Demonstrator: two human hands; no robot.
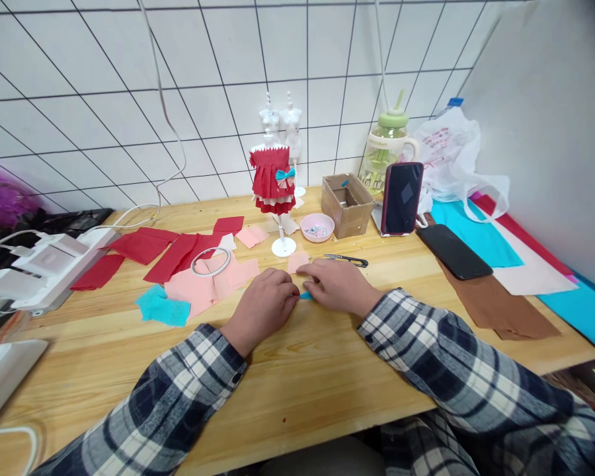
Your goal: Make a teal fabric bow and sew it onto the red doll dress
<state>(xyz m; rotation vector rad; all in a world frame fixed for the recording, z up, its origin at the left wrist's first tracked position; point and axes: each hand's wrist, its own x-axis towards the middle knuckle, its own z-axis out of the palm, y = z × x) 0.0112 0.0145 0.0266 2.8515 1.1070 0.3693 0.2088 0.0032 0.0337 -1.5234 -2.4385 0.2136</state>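
Observation:
Low over the table, my left hand [270, 304] is closed, its fingertips pinching a small blue crepe paper piece [306, 295]. My right hand [344, 285] is just to the right, with index finger and thumb apart; the thumb is close to the blue piece and the index fingertip is at a small pink paper piece [297, 260]. Black thread snips [348, 259] lie behind my right hand. Beyond my hands stands a small white dress form [283, 247] in a pleated red paper dress [270, 178] with a blue bow [285, 174].
Red paper [178, 256], pink paper [193, 287] and a roll of tape [211, 262] lie left. A bowl of beads [317, 227], cardboard box [347, 208], propped phone [401, 198] and green-lidded bottle [384, 149] stand behind. A black phone [453, 251] rests on brown paper [496, 307]; a power strip [54, 281] is left.

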